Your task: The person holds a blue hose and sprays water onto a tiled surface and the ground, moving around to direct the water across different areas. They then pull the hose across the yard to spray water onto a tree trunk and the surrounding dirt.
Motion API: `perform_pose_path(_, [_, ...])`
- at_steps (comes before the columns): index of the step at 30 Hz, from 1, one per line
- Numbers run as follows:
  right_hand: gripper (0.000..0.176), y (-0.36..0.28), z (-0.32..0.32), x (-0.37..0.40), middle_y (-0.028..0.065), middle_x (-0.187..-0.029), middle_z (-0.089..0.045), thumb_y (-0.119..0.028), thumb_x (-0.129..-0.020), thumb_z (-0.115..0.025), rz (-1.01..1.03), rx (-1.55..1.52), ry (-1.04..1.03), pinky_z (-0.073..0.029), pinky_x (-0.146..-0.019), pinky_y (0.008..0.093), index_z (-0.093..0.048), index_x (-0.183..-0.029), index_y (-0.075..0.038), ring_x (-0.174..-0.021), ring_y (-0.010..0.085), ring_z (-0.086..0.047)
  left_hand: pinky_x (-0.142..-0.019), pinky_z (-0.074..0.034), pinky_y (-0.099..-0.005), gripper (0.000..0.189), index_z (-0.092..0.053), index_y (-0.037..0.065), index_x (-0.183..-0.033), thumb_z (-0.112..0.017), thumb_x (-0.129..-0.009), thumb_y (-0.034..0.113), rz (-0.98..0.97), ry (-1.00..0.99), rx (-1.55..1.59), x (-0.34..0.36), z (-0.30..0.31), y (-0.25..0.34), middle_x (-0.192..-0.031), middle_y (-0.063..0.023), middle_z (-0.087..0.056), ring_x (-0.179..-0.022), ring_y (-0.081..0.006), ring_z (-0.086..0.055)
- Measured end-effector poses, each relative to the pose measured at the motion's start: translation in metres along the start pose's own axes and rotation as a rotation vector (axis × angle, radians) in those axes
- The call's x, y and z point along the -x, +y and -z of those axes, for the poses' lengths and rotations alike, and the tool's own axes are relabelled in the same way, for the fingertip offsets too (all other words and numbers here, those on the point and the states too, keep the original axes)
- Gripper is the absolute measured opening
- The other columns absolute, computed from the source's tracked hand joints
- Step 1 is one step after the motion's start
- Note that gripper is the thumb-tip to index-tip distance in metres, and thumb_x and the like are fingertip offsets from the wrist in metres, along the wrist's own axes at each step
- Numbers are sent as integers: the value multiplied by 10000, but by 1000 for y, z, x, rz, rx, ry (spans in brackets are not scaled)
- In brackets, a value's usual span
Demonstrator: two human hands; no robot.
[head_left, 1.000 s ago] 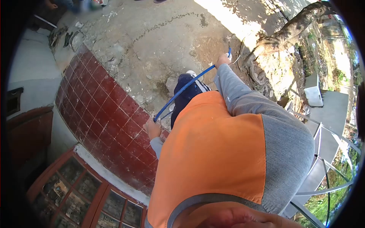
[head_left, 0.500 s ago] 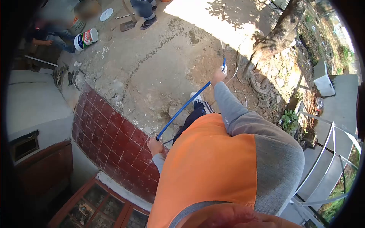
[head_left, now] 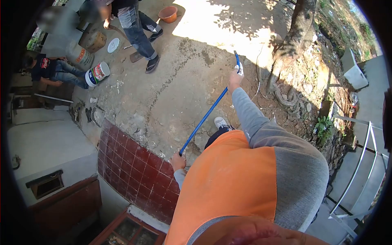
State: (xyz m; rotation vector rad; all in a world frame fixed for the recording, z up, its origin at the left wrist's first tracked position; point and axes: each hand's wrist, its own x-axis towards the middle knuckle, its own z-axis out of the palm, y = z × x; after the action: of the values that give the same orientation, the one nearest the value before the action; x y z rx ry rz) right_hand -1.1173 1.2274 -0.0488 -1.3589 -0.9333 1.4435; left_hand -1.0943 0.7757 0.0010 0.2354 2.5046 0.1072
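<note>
A long, thin blue pole (head_left: 206, 116) slants across in front of my orange top. Its lower end is in my left hand (head_left: 178, 161), with the fingers wrapped round it above the red tiles. Farther up, my right hand (head_left: 234, 80) grips the pole over the concrete, and something white shows at its fingers. Past that hand a short blue length sticks out to a dark tip (head_left: 235, 52); I cannot make out what the tip is.
A tree trunk (head_left: 295, 45) with roots stands at the right. Red tiles (head_left: 132, 163) border a white wall (head_left: 49, 134) at the left. A paint bucket (head_left: 97, 74), an orange basin (head_left: 168, 14), a standing person (head_left: 132, 24) and a seated person (head_left: 47, 69) are at the back.
The view has shifted, bringing more of the standing person, the seated person and the orange basin into sight. Both my hands still hold the blue pole, which slants a little more steeply.
</note>
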Motion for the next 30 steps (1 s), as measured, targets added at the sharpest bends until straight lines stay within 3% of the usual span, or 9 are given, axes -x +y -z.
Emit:
perform_pose_path(3, [359,-1,-11,-11,85,-1167,-553,-152,-920,-449,67,-95,119,-373,-891,284,-463,-1254,-20,-1039,171,-515,-930,-306,-453,326,-622,52,-1012,-574,-803,297,-12,9,-28,-7,-1,4,-972,-160,-623,-965,-311,-570])
perform_pose_path(7, [362,-4,-9,-29,77,-1157,-550,-145,-923,-441,25,-103,45,-366,-891,281,-453,-1259,-10,-1023,168,-508,-914,-317,-448,299,-623,38,-961,-587,-793,283,-97,163,-16,-12,4,15,-937,-165,-628,-947,-315,-573])
perform_pose_path(9, [355,0,-17,-40,69,-1146,-552,-135,-920,-439,71,-107,18,-377,-867,279,-458,-1253,-13,-994,158,-511,-911,-318,-443,295,-623,36,-961,-582,-797,278,-79,93,-30,-16,17,25,-920,-164,-630,-942,-315,-573])
perform_pose_path(11, [338,2,-23,-50,-48,-634,-419,-117,-914,-463,140,-208,91,-284,-439,232,-469,-1248,-62,-511,39,-369,-908,-318,-438,291,-623,34,-961,-576,-800,272,-65,20,-52,-22,22,36,-904,-163,-632,-937,-316,-573])
perform_pose_path(19, [303,-36,-49,-89,-41,-586,-398,-165,-925,-468,91,-146,94,-270,-418,238,-488,-1206,-54,-476,45,-367,-868,-336,-435,262,-632,55,-951,-534,-828,264,-207,115,-90,-50,35,80,-894,-159,-634,-922,-303,-577])
perform_pose_path(21, [265,-42,-36,-97,-33,-590,-405,-158,-925,-460,140,-184,82,-277,-425,235,-505,-1162,-49,-483,49,-371,-878,-336,-437,266,-631,54,-957,-531,-830,267,-225,95,-115,-60,37,89,-903,-159,-634,-923,-301,-578])
perform_pose_path(23, [223,-62,-10,-97,24,-753,-525,-118,-886,-485,91,-279,221,-380,-557,282,-535,-1057,17,-631,114,-471,-888,-337,-438,271,-630,54,-963,-529,-833,269,-242,82,-135,-67,39,103,-912,-158,-634,-924,-300,-580])
perform_pose_path(25, [222,-68,9,-104,15,-734,-501,-122,-893,-478,70,-194,327,-360,-541,280,-527,-1065,9,-609,105,-442,-885,-346,-443,376,-629,31,-930,-521,-858,384,-316,84,-72,-70,42,115,-905,-198,-627,-915,-358,-566])
perform_pose_path(30, [239,-66,44,-107,44,-764,-524,-181,-901,-476,-28,-146,353,-385,-581,312,-528,-1039,7,-640,136,-465,-890,-347,-447,289,-626,69,-975,-551,-827,306,-369,150,-99,-87,40,116,-899,-160,-636,-903,-325,-583])
